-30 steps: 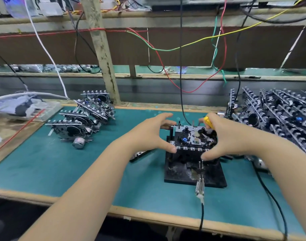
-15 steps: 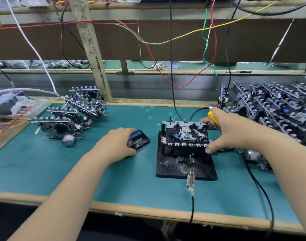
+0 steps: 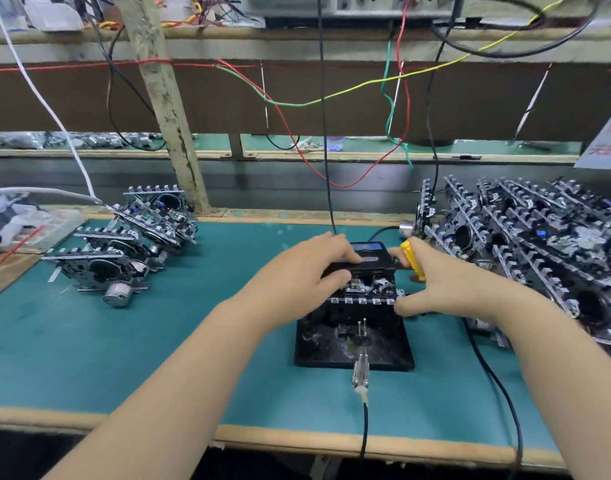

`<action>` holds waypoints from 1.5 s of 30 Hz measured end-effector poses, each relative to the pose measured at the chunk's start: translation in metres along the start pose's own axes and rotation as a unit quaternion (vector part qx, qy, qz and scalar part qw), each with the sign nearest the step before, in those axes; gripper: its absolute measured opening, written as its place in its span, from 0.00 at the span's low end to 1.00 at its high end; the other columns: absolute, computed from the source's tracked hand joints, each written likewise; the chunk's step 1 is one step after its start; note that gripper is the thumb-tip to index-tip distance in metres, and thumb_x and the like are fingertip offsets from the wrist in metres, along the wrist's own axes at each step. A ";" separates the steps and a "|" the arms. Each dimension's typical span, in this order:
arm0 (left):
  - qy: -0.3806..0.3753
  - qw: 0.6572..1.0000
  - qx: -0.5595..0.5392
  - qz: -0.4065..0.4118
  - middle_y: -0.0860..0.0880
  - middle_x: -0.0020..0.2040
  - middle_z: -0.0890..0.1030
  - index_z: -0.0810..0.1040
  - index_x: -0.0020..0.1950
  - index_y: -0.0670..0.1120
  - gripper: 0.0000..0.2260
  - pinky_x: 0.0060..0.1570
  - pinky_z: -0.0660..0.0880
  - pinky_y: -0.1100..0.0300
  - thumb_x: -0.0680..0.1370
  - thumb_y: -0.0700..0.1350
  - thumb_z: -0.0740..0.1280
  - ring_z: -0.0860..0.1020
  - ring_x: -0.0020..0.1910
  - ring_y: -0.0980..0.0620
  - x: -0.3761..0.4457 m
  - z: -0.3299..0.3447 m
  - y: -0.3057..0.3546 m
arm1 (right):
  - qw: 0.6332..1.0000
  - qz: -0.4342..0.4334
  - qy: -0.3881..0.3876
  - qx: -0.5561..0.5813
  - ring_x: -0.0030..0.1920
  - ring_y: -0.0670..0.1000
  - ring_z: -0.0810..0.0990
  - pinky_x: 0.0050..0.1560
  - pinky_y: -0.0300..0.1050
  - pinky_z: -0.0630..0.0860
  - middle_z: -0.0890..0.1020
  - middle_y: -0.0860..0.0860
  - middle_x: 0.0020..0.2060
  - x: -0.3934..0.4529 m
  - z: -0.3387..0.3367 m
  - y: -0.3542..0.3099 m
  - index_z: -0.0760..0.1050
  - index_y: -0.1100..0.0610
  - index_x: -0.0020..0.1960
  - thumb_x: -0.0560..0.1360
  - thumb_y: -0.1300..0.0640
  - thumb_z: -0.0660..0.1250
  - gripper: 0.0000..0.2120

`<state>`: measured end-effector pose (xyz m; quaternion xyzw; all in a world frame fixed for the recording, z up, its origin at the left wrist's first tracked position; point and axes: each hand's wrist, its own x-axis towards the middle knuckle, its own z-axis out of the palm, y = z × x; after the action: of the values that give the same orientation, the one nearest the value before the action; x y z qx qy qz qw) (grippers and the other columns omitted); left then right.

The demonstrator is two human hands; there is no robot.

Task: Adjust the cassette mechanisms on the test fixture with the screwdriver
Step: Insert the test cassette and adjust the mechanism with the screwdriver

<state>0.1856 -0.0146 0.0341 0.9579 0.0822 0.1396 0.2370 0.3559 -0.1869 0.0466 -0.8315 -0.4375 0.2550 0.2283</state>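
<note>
The left hand (image 3: 302, 271) has come off the green mat (image 3: 158, 341), where half a second ago it gripped a black cassette (image 3: 370, 256) just left of the fixture (image 3: 354, 344). It now holds that cassette over the mechanism (image 3: 364, 292) seated on the fixture, fingers curled across the cassette's top and thumb at its near edge. The cassette lies tilted on the mechanism's far half, blue label facing up; whether it is fully seated cannot be told.

The right hand (image 3: 446, 285) stays at the mechanism's right side. Its fingers are wrapped round the yellow screwdriver (image 3: 412, 259), whose handle sticks up between thumb and forefinger, and one lower finger touches the mechanism's near right corner. The screwdriver's tip is hidden, so no contact with a screw can be seen.

The fixture sits unmoved on the mat, with the metal clip (image 3: 360, 370) and its black cable (image 3: 364, 431) still at its near edge. A small stack of mechanisms (image 3: 124, 251) lies to the left as before, and a large heap of mechanisms (image 3: 539, 244) fills the right side. The camera has drawn a little closer to the fixture, and more of the wiring above shows.
</note>
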 end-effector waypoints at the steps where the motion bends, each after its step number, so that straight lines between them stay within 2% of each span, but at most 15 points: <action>1: -0.001 1.000 0.008 0.013 0.53 0.75 0.71 0.76 0.66 0.53 0.11 0.71 0.57 0.64 0.84 0.45 0.62 0.59 0.79 0.54 0.000 0.002 0.000 | 0.996 0.016 0.007 0.082 0.63 0.47 0.76 0.62 0.56 0.76 0.73 0.34 0.65 0.002 0.002 0.001 0.68 0.50 0.56 0.68 0.46 0.76 0.23; 3: -0.007 1.000 0.009 0.024 0.52 0.76 0.70 0.76 0.66 0.51 0.12 0.72 0.53 0.67 0.84 0.43 0.60 0.56 0.80 0.56 0.001 0.004 0.002 | 0.967 0.059 0.071 0.238 0.62 0.46 0.76 0.63 0.54 0.75 0.76 0.38 0.65 0.009 0.012 -0.002 0.72 0.48 0.54 0.74 0.43 0.72 0.14; 5: -0.013 1.000 -0.005 0.016 0.51 0.76 0.70 0.76 0.64 0.51 0.11 0.72 0.58 0.64 0.84 0.44 0.60 0.57 0.78 0.60 0.002 0.004 0.002 | 0.941 0.055 0.157 0.294 0.61 0.50 0.78 0.66 0.55 0.73 0.80 0.47 0.61 0.015 0.027 -0.003 0.73 0.51 0.51 0.76 0.42 0.71 0.14; 7: -0.021 1.000 -0.008 0.010 0.52 0.78 0.67 0.76 0.64 0.53 0.11 0.70 0.59 0.66 0.82 0.48 0.65 0.59 0.77 0.61 0.001 0.002 0.000 | 0.918 0.037 0.214 0.331 0.55 0.51 0.78 0.61 0.53 0.74 0.81 0.49 0.56 0.017 0.044 -0.006 0.69 0.52 0.46 0.76 0.49 0.72 0.13; 10: -0.042 0.999 -0.004 0.018 0.54 0.80 0.64 0.75 0.66 0.56 0.20 0.67 0.57 0.72 0.75 0.49 0.73 0.61 0.76 0.62 -0.003 -0.003 -0.002 | 0.889 0.033 0.228 0.397 0.48 0.47 0.77 0.49 0.48 0.71 0.82 0.51 0.52 0.019 0.054 -0.005 0.68 0.52 0.45 0.77 0.55 0.73 0.13; 15: -0.054 0.996 0.046 0.046 0.51 0.72 0.74 0.76 0.66 0.53 0.22 0.65 0.63 0.65 0.73 0.45 0.73 0.68 0.71 0.56 0.003 -0.013 -0.002 | 0.874 0.018 0.236 0.425 0.46 0.45 0.78 0.48 0.44 0.70 0.84 0.50 0.50 0.020 0.055 -0.005 0.68 0.52 0.45 0.76 0.58 0.73 0.13; 19: -0.047 0.997 0.038 0.053 0.49 0.78 0.67 0.74 0.68 0.55 0.20 0.71 0.54 0.70 0.76 0.47 0.70 0.56 0.78 0.59 -0.003 -0.004 -0.008 | 0.865 0.007 0.249 0.435 0.36 0.35 0.79 0.38 0.32 0.72 0.82 0.40 0.36 0.019 0.059 -0.005 0.68 0.51 0.43 0.77 0.60 0.72 0.13; 20: -0.033 0.998 0.034 0.048 0.47 0.81 0.62 0.74 0.69 0.54 0.20 0.74 0.50 0.67 0.77 0.48 0.68 0.51 0.81 0.55 -0.007 0.002 -0.009 | 0.861 0.003 0.250 0.442 0.33 0.32 0.78 0.34 0.28 0.71 0.82 0.39 0.33 0.019 0.060 -0.005 0.68 0.51 0.43 0.78 0.61 0.71 0.13; 22: 0.004 0.999 0.037 0.030 0.44 0.83 0.51 0.72 0.71 0.56 0.23 0.78 0.46 0.50 0.76 0.51 0.65 0.42 0.82 0.47 -0.017 0.016 -0.013 | 0.853 0.002 0.250 0.458 0.32 0.33 0.78 0.32 0.27 0.71 0.82 0.38 0.33 0.018 0.063 -0.006 0.67 0.51 0.43 0.78 0.62 0.71 0.14; 25: 0.041 0.998 0.036 0.015 0.46 0.83 0.39 0.64 0.74 0.64 0.32 0.77 0.47 0.35 0.71 0.56 0.68 0.32 0.80 0.43 -0.032 0.034 -0.017 | 0.847 0.011 0.253 0.468 0.43 0.39 0.81 0.41 0.34 0.73 0.82 0.46 0.46 0.016 0.065 -0.009 0.67 0.50 0.45 0.78 0.59 0.72 0.13; 28: 0.075 0.997 0.018 -0.002 0.48 0.83 0.36 0.63 0.74 0.66 0.36 0.74 0.51 0.29 0.66 0.61 0.69 0.30 0.79 0.42 -0.038 0.044 -0.014 | 0.850 0.019 0.249 0.464 0.49 0.42 0.79 0.46 0.39 0.68 0.81 0.48 0.51 0.016 0.065 -0.009 0.66 0.49 0.46 0.78 0.56 0.72 0.13; 33: 0.063 0.996 -0.053 -0.042 0.57 0.81 0.33 0.62 0.71 0.70 0.39 0.75 0.53 0.34 0.64 0.62 0.78 0.31 0.80 0.48 -0.039 0.050 -0.008 | 0.853 0.016 0.250 0.457 0.54 0.47 0.78 0.50 0.42 0.69 0.80 0.48 0.51 0.014 0.066 -0.011 0.66 0.48 0.45 0.79 0.56 0.70 0.12; 38: 0.130 0.975 -0.141 -0.111 0.60 0.82 0.38 0.68 0.62 0.70 0.32 0.77 0.58 0.41 0.67 0.51 0.81 0.40 0.82 0.52 -0.029 0.063 0.005 | 0.861 0.027 0.250 0.443 0.55 0.50 0.78 0.56 0.46 0.71 0.79 0.51 0.51 0.013 0.065 -0.013 0.67 0.50 0.47 0.79 0.55 0.70 0.11; 42: 0.152 0.969 -0.171 -0.091 0.62 0.82 0.44 0.69 0.61 0.70 0.31 0.76 0.61 0.46 0.67 0.50 0.81 0.48 0.82 0.54 -0.030 0.068 0.003 | 0.867 0.029 0.244 0.434 0.53 0.48 0.79 0.49 0.42 0.70 0.82 0.51 0.51 0.010 0.063 -0.012 0.70 0.51 0.48 0.79 0.54 0.71 0.09; 45: 0.165 0.967 -0.177 -0.076 0.63 0.82 0.48 0.71 0.61 0.70 0.31 0.72 0.64 0.56 0.66 0.49 0.81 0.56 0.80 0.59 -0.031 0.069 0.002 | 0.871 0.028 0.239 0.429 0.54 0.48 0.80 0.55 0.46 0.72 0.83 0.48 0.50 0.008 0.062 -0.013 0.70 0.49 0.46 0.79 0.54 0.71 0.10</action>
<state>0.1771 -0.0531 -0.0303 0.8554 0.1668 0.2894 0.3958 0.3129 -0.1633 0.0049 -0.6991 -0.1939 0.2169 0.6532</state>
